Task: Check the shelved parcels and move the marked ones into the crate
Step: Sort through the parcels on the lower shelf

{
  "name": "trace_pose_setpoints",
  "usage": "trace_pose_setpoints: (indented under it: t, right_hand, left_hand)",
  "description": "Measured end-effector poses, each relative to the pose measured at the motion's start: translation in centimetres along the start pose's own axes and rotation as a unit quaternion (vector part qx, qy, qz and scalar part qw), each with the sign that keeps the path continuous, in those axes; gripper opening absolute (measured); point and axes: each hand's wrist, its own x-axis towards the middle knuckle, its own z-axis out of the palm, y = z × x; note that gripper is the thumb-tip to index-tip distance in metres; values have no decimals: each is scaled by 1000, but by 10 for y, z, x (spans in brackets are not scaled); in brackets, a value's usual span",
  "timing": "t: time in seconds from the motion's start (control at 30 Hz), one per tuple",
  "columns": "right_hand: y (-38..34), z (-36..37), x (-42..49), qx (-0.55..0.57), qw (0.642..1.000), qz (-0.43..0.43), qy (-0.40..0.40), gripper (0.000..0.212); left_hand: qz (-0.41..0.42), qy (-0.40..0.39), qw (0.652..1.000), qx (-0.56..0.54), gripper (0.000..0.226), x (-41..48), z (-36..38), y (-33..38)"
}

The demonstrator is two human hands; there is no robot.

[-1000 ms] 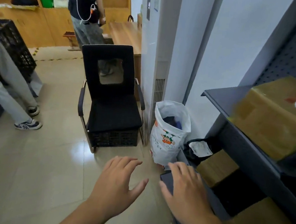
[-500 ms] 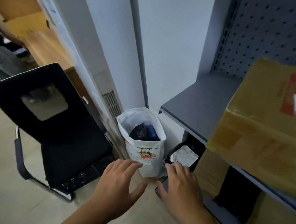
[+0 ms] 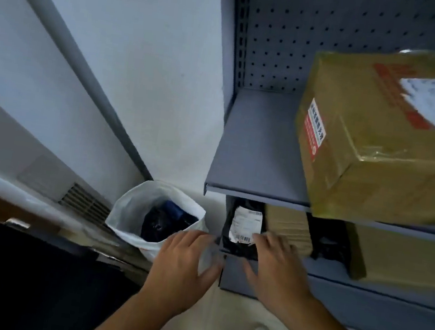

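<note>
Black plastic-wrapped parcel with white label (image 3: 242,231) sits at left end of grey metal lower shelf (image 3: 359,297), just past right hand (image 3: 277,272) fingertips, contact unclear. Both hands flat, fingers spread, holding nothing. Left hand (image 3: 183,268) just left of shelf corner.

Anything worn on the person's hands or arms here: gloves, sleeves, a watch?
Nothing shows. The left hand and right hand are bare, no gloves; both forearms are uncovered to the picture's edge, no sleeve, watch or band. Blur could hide a ring.

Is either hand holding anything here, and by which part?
Nothing is held. The left hand and right hand are open, fingers spread, in front of the black labelled parcel.
</note>
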Motion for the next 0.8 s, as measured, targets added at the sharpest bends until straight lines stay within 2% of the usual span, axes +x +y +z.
trace_pose_setpoints:
  t: [0.23,0.33,0.47,0.57,0.63,0.8]
  right_hand:
    - [-53,17,-22,25,988,143,61,44]
    - [-57,27,-28,37,980,177,82,43]
    - [-39,54,-36,85,968,225,66,44]
    - [-20,88,-30,127,962,239,38,46]
    - [-7,113,-12,148,956,252,15,49]
    - [13,179,38,217,935,280,7,63]
  left_hand:
    - [136,-94,986,-11,45,10,8,-76]
    - [138,-117,983,-34,48,14,22,-98]
    - [118,-145,980,-65,50,18,53,-105]
    - [84,-190,975,-79,57,29,95,-113]
    - [31,-213,970,-116,55,45,129,-121]
    - [-141,-174,936,-273,49,83,188,-125]
